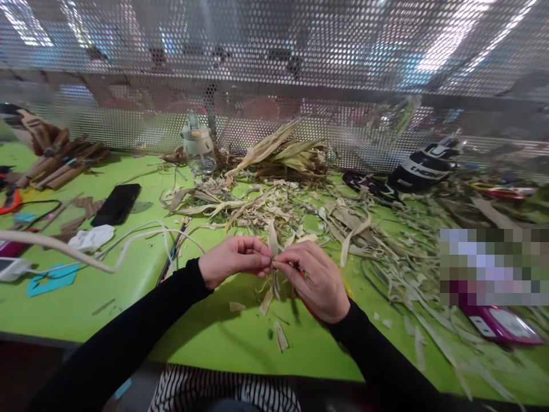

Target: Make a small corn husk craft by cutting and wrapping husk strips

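Observation:
My left hand (pixel 240 260) and my right hand (pixel 315 277) meet over the near middle of the green table (pixel 201 337). Both are closed in a pinch on a pale dried leaf strip (pixel 273 236), whose broad end stands up between the fingertips. Thin tails of it hang below the fingers. Under the right palm something red and yellow shows in part; I cannot make out what it is. Small leaf scraps (pixel 281 336) lie on the table just in front of my hands.
Leaf shreds (pixel 266 206) spread behind my hands, with a husk bundle (pixel 278 151) beyond. A clear bottle (pixel 199 149), a black bottle (pixel 424 166) and a perforated metal screen (pixel 274 57) stand at the back. A black phone (pixel 116 204) and white cable (pixel 128 243) lie left.

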Demonstrator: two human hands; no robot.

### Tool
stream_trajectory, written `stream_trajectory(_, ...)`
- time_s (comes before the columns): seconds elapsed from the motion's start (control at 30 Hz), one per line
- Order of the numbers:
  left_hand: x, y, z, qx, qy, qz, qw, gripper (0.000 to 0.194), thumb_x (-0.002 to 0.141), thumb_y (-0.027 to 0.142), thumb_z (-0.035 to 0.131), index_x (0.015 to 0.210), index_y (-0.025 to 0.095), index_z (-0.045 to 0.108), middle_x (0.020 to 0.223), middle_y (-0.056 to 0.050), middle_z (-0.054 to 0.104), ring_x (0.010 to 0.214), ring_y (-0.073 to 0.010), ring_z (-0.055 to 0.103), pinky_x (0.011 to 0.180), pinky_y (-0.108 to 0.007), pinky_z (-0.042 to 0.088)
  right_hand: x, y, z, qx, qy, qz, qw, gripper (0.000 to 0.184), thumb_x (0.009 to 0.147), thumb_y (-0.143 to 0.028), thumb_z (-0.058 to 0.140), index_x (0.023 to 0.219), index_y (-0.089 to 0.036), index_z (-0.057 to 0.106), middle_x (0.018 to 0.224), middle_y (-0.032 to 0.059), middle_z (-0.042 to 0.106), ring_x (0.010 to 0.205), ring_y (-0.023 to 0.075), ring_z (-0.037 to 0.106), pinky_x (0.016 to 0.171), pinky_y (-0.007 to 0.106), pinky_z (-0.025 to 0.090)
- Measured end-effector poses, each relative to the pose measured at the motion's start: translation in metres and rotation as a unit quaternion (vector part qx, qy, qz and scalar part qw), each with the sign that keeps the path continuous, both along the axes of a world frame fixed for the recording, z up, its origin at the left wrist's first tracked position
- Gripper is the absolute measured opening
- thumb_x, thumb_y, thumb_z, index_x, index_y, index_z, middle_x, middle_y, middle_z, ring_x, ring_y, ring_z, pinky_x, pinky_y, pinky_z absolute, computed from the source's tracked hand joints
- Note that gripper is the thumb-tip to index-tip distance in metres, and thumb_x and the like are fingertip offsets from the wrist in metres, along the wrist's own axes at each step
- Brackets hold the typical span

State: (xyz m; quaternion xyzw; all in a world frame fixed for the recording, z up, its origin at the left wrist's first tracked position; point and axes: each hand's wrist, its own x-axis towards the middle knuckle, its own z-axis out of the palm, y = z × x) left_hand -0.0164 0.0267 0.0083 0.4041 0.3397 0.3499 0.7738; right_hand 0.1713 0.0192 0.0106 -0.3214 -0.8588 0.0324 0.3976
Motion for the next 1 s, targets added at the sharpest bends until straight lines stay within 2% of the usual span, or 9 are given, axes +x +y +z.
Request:
stream_trajectory(0.07, 0.0000, 0.0003, -0.0010, -0.007, 0.004, -0.007, 1.000, 0.027, 0.060, 0.024, 0.080, 0.076, 0.010, 0.064, 0.067, -0.001, 0.068, 0.058, -0.0066, 0.061, 0.063, -0.021, 0.051, 0.0018, 0.0016, -0.0003, -0.020, -0.002, 0.019, 1.000, 0.006, 0.084, -0.020, 0.059, 0.078, -0.020, 0.058, 0.075, 0.0033, 0.062, 0.070, 0.0156, 0.056, 0.061, 0.029, 0.047)
stream_trajectory(0.2, 0.0003, 0.0002, -0.0048, 0.000, 0.008, -0.035, 0.999, 0.025, 0.059, 0.021, 0.080, 0.074, 0.010, 0.064, 0.064, -0.001, 0.068, 0.055, -0.0065, 0.061, 0.060, -0.020, 0.051, 0.0060, 0.0054, -0.0003, -0.123, 0.029, 0.057, 0.990, 0.007, 0.084, -0.022, 0.060, 0.080, -0.020, 0.055, 0.077, 0.0022, 0.057, 0.066, 0.0127, 0.052, 0.055, 0.024, 0.043)
stream_trajectory(0.37, 0.0003, -0.0028, -0.0073, 0.018, 0.002, -0.092, 0.996, 0.022, 0.063, 0.024, 0.078, 0.071, 0.009, 0.063, 0.062, -0.001, 0.068, 0.053, -0.0074, 0.062, 0.059, -0.021, 0.051, 0.0080, 0.0065, -0.0015, -0.267, 0.089, 0.092, 0.955, 0.028, 0.073, -0.039, 0.072, 0.084, -0.020, 0.054, 0.079, -0.0003, 0.050, 0.056, 0.0084, 0.040, 0.048, 0.022, 0.037)
stream_trajectory(0.43, 0.0008, -0.0046, -0.0066, 0.024, -0.001, -0.104, 0.994, 0.023, 0.066, 0.026, 0.077, 0.072, 0.010, 0.063, 0.062, -0.001, 0.067, 0.054, -0.0078, 0.062, 0.060, -0.021, 0.051, 0.0078, 0.0055, -0.0017, -0.301, 0.107, 0.101, 0.942, 0.033, 0.069, -0.043, 0.074, 0.082, -0.020, 0.054, 0.077, -0.0012, 0.048, 0.056, 0.0079, 0.039, 0.047, 0.022, 0.036)
stream_trajectory(0.6, 0.0031, -0.0069, -0.0036, 0.054, -0.008, -0.077, 0.996, 0.022, 0.071, 0.027, 0.073, 0.074, 0.010, 0.060, 0.062, 0.000, 0.065, 0.055, -0.0069, 0.061, 0.061, -0.021, 0.050, 0.0080, 0.0038, -0.0002, -0.303, 0.126, 0.090, 0.940, 0.027, 0.071, -0.041, 0.072, 0.079, -0.020, 0.058, 0.078, 0.0001, 0.051, 0.058, 0.0088, 0.044, 0.050, 0.023, 0.039)
stream_trajectory(0.8, 0.0039, -0.0061, -0.0018, 0.088, -0.024, -0.028, 0.995, 0.024, 0.073, 0.028, 0.072, 0.073, 0.012, 0.054, 0.064, 0.000, 0.065, 0.058, -0.0078, 0.061, 0.061, -0.021, 0.049, 0.0083, 0.0033, 0.0043, -0.276, 0.100, 0.093, 0.951, 0.013, 0.080, -0.032, 0.066, 0.087, -0.021, 0.066, 0.080, 0.0029, 0.064, 0.072, 0.0134, 0.058, 0.062, 0.025, 0.047)
stream_trajectory(1.0, 0.0046, -0.0080, 0.0009, 0.109, -0.016, -0.026, 0.994, 0.023, 0.074, 0.028, 0.071, 0.073, 0.011, 0.054, 0.071, -0.002, 0.067, 0.061, -0.0078, 0.061, 0.062, -0.022, 0.050, 0.0072, 0.0015, 0.0065, -0.250, 0.095, 0.082, 0.960, 0.006, 0.084, -0.019, 0.058, 0.086, -0.019, 0.064, 0.078, 0.0023, 0.065, 0.070, 0.0124, 0.059, 0.063, 0.025, 0.047)
